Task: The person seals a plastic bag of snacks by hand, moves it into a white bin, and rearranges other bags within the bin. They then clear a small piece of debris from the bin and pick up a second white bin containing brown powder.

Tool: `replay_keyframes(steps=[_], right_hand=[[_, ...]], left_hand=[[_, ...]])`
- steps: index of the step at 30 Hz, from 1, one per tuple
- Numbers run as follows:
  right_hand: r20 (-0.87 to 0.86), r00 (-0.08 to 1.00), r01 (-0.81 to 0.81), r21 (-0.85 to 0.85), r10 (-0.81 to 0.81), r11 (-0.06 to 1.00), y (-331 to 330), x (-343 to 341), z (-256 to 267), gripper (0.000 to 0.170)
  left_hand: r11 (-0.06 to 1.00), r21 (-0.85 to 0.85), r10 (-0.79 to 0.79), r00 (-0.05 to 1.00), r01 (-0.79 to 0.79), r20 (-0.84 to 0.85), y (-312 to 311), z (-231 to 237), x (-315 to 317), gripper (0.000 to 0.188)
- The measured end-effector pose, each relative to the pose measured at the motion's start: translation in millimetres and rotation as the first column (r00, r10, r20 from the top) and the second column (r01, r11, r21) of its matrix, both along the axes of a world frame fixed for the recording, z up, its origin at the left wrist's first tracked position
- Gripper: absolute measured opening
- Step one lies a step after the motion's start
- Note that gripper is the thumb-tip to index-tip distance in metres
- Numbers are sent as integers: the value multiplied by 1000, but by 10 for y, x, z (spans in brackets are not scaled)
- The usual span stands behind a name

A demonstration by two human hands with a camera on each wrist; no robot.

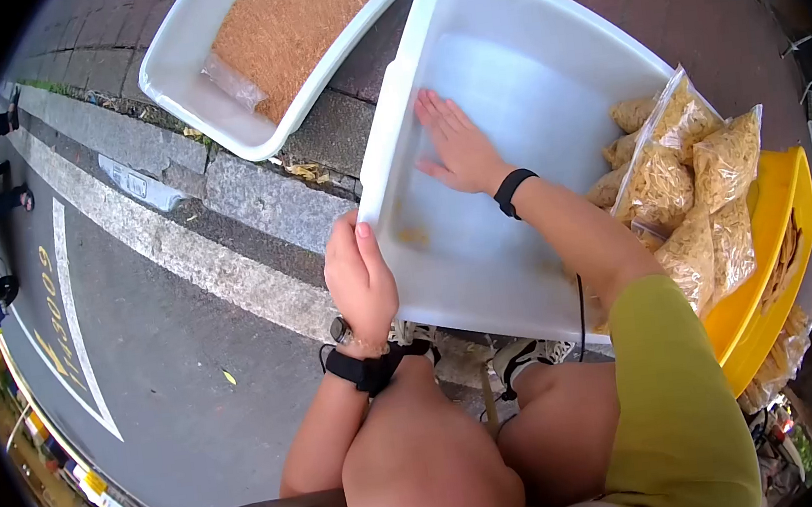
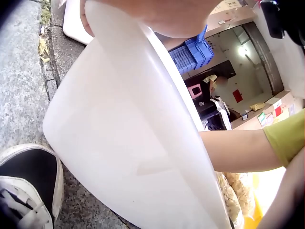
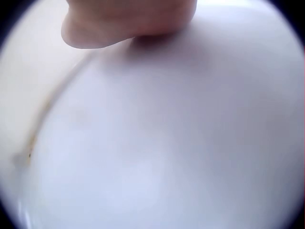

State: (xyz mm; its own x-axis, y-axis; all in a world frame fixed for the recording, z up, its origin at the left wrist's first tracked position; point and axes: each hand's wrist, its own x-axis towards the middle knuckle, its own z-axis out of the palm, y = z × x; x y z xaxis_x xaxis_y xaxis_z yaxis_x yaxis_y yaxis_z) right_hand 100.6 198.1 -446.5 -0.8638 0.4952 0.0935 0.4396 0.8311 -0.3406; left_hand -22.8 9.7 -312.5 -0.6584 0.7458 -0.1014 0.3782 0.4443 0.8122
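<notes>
Clock positions read from the middle of the main tub, head view.

Item 1: white plastic tub, main piece, deep-sided, set directly in front of the person, above the shoes. Tan residue on its floor toward 8 o'clock.

Item 2: left hand, at 8 o'clock. Grip clasped on the tub's rim, thumb laid over the edge; presumably held so to steady the tub against pressure from within. Black strap at the wrist.

Item 3: right hand, inside the tub, toward 10 o'clock. Grip released, grasping nothing; fingers extended and laid flat on the inner surface, a pose that seems to give the palm broad contact.

Item 4: clear plastic bags of tan shreds, several, heaped at 3 to 4 o'clock, likely grouped there to leave the other end free. They hide the rim; how many rest inside the tub cannot be told.

Item 5: yellow plastic tub, at 4 o'clock, beyond the bags.

Item 6: second white tub, at 10 o'clock, apart from the first, holding orange-brown granules and a clear packet; apparently parked within reach.

Item 7: stone kerb, at 9 o'clock.
</notes>
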Motion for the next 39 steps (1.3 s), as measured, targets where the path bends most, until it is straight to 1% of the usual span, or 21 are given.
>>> replay_keyframes(steps=[1, 2, 5, 12, 14, 15, 17, 18, 20, 21, 23, 25, 26, 27, 28, 29, 31, 35, 37, 38, 39], right_hand=[[-29, 996, -84, -51, 82, 995, -94, 17, 31, 78], [47, 991, -128, -21, 129, 992, -157, 48, 74, 81], [55, 977, -202, -105, 208, 974, -377, 133, 129, 80], [85, 955, -254, -259, 284, 932, -749, 194, 194, 75], [83, 933, -277, -461, 351, 843, -784, 199, 227, 73], [83, 935, -272, -462, 346, 844, -835, 204, 255, 73], [169, 824, -320, -648, 540, 691, -981, 229, 306, 69], [169, 826, -317, -649, 538, 692, -965, 226, 364, 69], [132, 914, -174, -729, 385, 662, -928, 200, 551, 60], [130, 911, -175, -739, 392, 651, -908, 191, 576, 60], [-111, 989, -147, -682, 97, 717, -778, 169, 571, 45], [-111, 983, 55, -592, -149, 804, -639, 140, 697, 28], [-106, 984, 52, -600, -144, 798, -578, 153, 663, 28], [191, 981, 133, -543, -32, 829, -492, 165, 630, 24], [474, 878, 187, -464, 65, 866, -438, 156, 596, 20], [473, 878, 183, -469, 71, 864, -418, 131, 557, 20], [696, 656, 473, -681, 293, 558, -412, 46, 495, 19], [632, 677, 485, -768, 376, 418, -585, -160, 103, 20], [593, 754, 542, -805, 283, 242, -685, -349, 76, 20], [596, 751, 547, -803, 284, 238, -726, -414, 77, 20], [520, 821, 490, -854, 236, 176, -741, -473, 92, 20]], left_hand=[[1000, -8, -5, 1000, 5, 0, -9, -17, 3, 31], [1000, 4, -5, 1000, 5, -10, -15, -44, 4, 31], [1000, 10, -7, 1000, 7, -15, -2, -50, -2, 32], [1000, 5, 0, 1000, 0, -19, -1, -34, 14, 32], [1000, 10, 1, 1000, -1, -16, -7, -42, 8, 32], [1000, 9, -8, 1000, 8, -15, -9, -54, -3, 35], [1000, 4, -26, 1000, 26, -11, -16, -72, 5, 38], [1000, 19, -10, 1000, 10, 0, -5, -69, 8, 36], [1000, 24, 8, 1000, -8, 14, -3, -69, 8, 34], [999, 35, 11, 1000, -12, 27, -2, -67, 9, 34], [999, 30, 22, 999, -24, 44, -13, -72, 1, 34], [1000, 28, -1, 1000, 2, -10, -15, -82, -9, 34], [999, 32, -9, 1000, 9, -7, -21, -91, -12, 34], [1000, 25, -4, 1000, 4, -3, -21, -88, -9, 34], [1000, 21, -4, 1000, 4, 1, -21, -80, -6, 34], [1000, 17, -4, 1000, 4, 2, -21, -83, -8, 34], [999, 36, -9, 1000, 10, -18, -23, -123, -16, 37], [999, 48, -10, 1000, 12, -26, -37, -126, -20, 39], [999, 41, -20, 1000, 20, -2, -43, -92, -31, 38], [999, 46, -18, 1000, 17, 6, -44, -110, -29, 38], [998, 54, -12, 1000, 12, 16, -38, -124, -15, 37]])
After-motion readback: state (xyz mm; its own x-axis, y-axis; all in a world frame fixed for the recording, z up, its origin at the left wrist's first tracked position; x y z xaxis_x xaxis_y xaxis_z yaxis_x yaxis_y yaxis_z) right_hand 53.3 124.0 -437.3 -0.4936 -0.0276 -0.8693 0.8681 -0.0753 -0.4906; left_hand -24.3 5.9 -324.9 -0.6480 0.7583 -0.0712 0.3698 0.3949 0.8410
